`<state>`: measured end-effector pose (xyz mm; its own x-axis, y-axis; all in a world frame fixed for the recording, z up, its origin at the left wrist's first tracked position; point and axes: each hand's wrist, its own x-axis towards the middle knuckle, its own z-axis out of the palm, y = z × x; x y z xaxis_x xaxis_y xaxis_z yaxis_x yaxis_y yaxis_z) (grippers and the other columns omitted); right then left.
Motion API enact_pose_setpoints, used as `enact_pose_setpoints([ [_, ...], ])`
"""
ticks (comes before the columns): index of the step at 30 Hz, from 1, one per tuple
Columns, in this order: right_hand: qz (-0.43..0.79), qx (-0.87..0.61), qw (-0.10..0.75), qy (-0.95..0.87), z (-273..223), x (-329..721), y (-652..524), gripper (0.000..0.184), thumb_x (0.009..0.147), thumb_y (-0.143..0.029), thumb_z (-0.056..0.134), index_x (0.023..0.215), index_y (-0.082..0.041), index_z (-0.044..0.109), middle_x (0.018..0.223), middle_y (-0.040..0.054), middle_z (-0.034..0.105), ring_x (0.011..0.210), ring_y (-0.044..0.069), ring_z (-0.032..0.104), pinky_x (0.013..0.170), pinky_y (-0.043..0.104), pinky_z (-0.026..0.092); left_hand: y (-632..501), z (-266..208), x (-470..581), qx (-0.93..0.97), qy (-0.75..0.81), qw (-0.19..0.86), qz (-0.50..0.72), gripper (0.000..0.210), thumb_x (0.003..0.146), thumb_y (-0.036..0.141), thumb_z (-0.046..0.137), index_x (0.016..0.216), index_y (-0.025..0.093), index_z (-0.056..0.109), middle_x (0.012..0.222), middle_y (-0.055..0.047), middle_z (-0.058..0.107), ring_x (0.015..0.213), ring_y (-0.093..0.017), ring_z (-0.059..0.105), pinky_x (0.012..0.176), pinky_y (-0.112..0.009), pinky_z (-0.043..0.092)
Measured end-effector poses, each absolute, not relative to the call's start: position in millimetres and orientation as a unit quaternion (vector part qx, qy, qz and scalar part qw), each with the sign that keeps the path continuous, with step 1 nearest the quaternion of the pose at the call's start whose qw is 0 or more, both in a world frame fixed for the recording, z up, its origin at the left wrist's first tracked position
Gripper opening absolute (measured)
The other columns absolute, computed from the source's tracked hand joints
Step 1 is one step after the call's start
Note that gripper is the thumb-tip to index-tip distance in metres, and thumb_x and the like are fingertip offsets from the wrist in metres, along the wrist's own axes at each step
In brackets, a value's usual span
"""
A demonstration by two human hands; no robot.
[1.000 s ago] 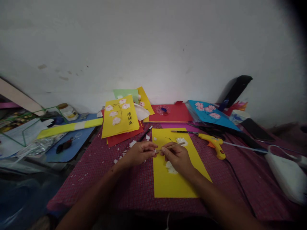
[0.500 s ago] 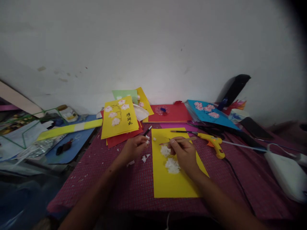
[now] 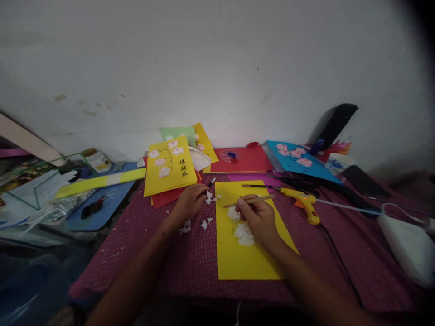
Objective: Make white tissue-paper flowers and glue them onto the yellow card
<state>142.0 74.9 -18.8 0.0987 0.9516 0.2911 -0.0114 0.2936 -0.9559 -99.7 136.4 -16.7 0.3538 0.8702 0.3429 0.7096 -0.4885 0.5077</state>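
In my right hand [image 3: 260,217] is a thin paintbrush [image 3: 268,197] with a pale wooden handle, pinched between thumb and fingers. Its reddish tip points left above the yellow sheet [image 3: 251,265]. Two white crumpled-paper flowers, an upper one [image 3: 233,214] partly behind the hand and a lower one [image 3: 244,234], sit on that sheet. My left hand [image 3: 188,203] lies left of the sheet, fingers curled at the near end of a black marker pen [image 3: 211,182]; the grip is partly hidden. White paper scraps [image 3: 209,198] are on the cloth beside its fingertips.
A yellow glue gun [image 3: 304,203] and a dark-handled brush [image 3: 260,186] lie right of the sheet's top. Finished flower cards [image 3: 170,172] stack at back left, a blue one [image 3: 302,158] at back right. A white box [image 3: 406,249] stands at the right edge.
My left hand has let go of white paper scraps, which now lie on the cloth, and moved up and left to the marker pen. My right hand has shifted slightly left with the paintbrush.
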Motion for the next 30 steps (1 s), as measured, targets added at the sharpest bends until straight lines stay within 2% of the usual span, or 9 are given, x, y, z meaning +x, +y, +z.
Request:
enact_pose_setpoints([
  [3, 0.403, -0.438, 0.594, -0.54, -19.5, 142.0, 74.9, 0.023, 0.087, -0.042, 0.069, 0.082, -0.02, 0.065, 0.067, 0.0012, 0.068, 0.051, 0.013, 0.058, 0.048, 0.025, 0.05, 135.2, -4.7, -128.3, 0.744, 0.583, 0.142, 0.293, 0.025, 0.085, 0.026, 0.056, 0.103, 0.018, 0.073, 0.103, -0.008, 0.074, 0.092, -0.023, 0.066, 0.084, -0.032, 0.049],
  [7, 0.397, -0.437, 0.581, -0.56, -22.8, 140.8, 74.7, 0.023, 0.087, -0.042, 0.068, 0.08, -0.02, 0.065, 0.067, 0.0011, 0.067, 0.05, 0.013, 0.057, 0.048, 0.026, 0.049, 129.9, 2.2, -156.6, 0.737, 0.605, 0.219, 0.209, 0.019, 0.081, 0.027, 0.055, 0.084, 0.017, 0.071, 0.08, -0.002, 0.072, 0.072, -0.019, 0.063, 0.064, -0.026, 0.043],
  [11, 0.39, -0.438, 0.576, -0.57, -25.6, 141.0, 75.4, 0.021, 0.088, -0.04, 0.068, 0.082, -0.02, 0.066, 0.068, 0.0009, 0.067, 0.051, 0.013, 0.057, 0.048, 0.026, 0.049, 125.8, 1.5, -160.4, 0.754, 0.591, 0.246, 0.148, 0.02, 0.08, 0.033, 0.055, 0.074, 0.017, 0.065, 0.069, 0.001, 0.065, 0.062, -0.015, 0.057, 0.055, -0.024, 0.034],
  [17, 0.383, -0.443, 0.575, -0.572, -25.9, 141.3, 76.0, 0.023, 0.088, -0.041, 0.068, 0.08, -0.02, 0.066, 0.068, 0.0015, 0.067, 0.051, 0.014, 0.058, 0.048, 0.026, 0.049, 121.8, 2.2, -151.7, 0.752, 0.615, 0.199, 0.126, 0.021, 0.076, 0.036, 0.06, 0.067, 0.019, 0.053, 0.06, 0.003, 0.054, 0.056, -0.013, 0.047, 0.052, -0.024, 0.025],
  [23, 0.382, -0.44, 0.574, -0.575, -26.5, 141.6, 76.1, 0.023, 0.088, -0.042, 0.068, 0.083, -0.02, 0.066, 0.068, 0.0011, 0.068, 0.052, 0.014, 0.058, 0.049, 0.026, 0.049, 120.3, -0.2, -144.7, 0.769, 0.595, 0.204, 0.114, 0.005, 0.07, 0.023, 0.057, 0.072, 0.019, 0.055, 0.067, 0.002, 0.057, 0.063, -0.015, 0.051, 0.055, -0.025, 0.028],
  [30, 0.393, -0.437, 0.574, -0.571, -24.4, 140.9, 75.5, 0.021, 0.087, -0.04, 0.068, 0.083, -0.019, 0.068, 0.068, 0.002, 0.068, 0.052, 0.014, 0.058, 0.049, 0.026, 0.048, 119.0, 3.0, -150.8, 0.729, 0.578, 0.301, 0.212, 0.032, 0.071, 0.022, 0.057, 0.102, 0.017, 0.065, 0.08, 0.0, 0.061, 0.065, -0.013, 0.053, 0.058, -0.023, 0.038],
])
